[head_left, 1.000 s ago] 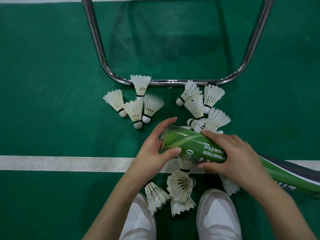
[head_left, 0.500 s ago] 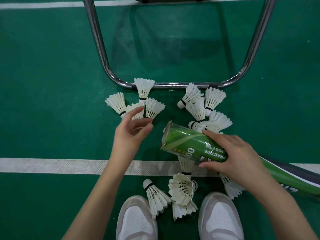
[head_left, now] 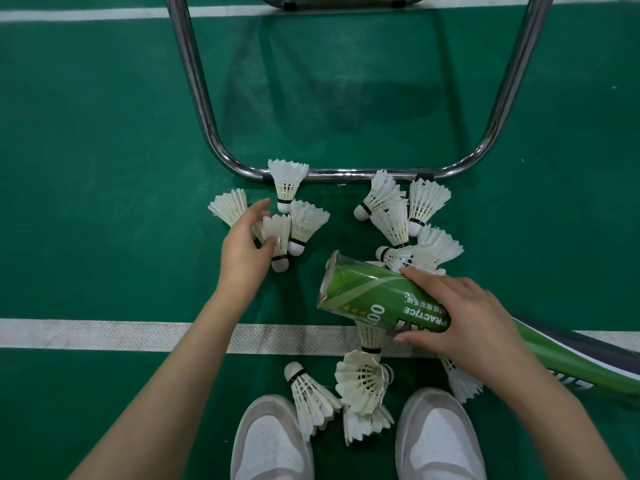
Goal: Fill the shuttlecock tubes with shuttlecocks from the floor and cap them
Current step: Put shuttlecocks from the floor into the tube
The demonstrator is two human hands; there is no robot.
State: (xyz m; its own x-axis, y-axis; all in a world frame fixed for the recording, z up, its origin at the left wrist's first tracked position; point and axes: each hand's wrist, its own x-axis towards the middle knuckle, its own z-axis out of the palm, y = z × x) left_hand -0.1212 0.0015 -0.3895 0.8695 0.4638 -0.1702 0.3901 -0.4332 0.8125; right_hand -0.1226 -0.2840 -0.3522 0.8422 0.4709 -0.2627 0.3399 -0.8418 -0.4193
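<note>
On the green court floor (head_left: pixel 86 168), left of centre, four white shuttlecocks lay in a loose cluster just below the bend of a chrome tube frame (head_left: pixel 194 98); the left hand (head_left: pixel 244 249) reached into that cluster with its fingers curled, the thumb and fingertips closing on the feather skirt of one shuttlecock (head_left: pixel 278 242) whose cork pointed toward the person; whether the grasp was complete could not be told, but the fingers touched it; a white court line (head_left: pixel 104 336) ran across beneath the forearm. Between the two white shoes (head_left: pixel 273 441) several more shuttlecocks (head_left: pixel 362 382) lay heaped. Further right, the green shuttlecock tube (head_left: pixel 367 292) was held tilted, its open mouth facing left and slightly up, above the floor; the right hand (head_left: pixel 460 317) grasped it round the printed middle, fingers over the top and thumb beneath. Behind the tube another group of shuttlecocks (head_left: pixel 401 216) lay against the frame's lower bar; at the far right a second green tube (head_left: pixel 588 358) lay on the floor, partly hidden by the right wrist.
</note>
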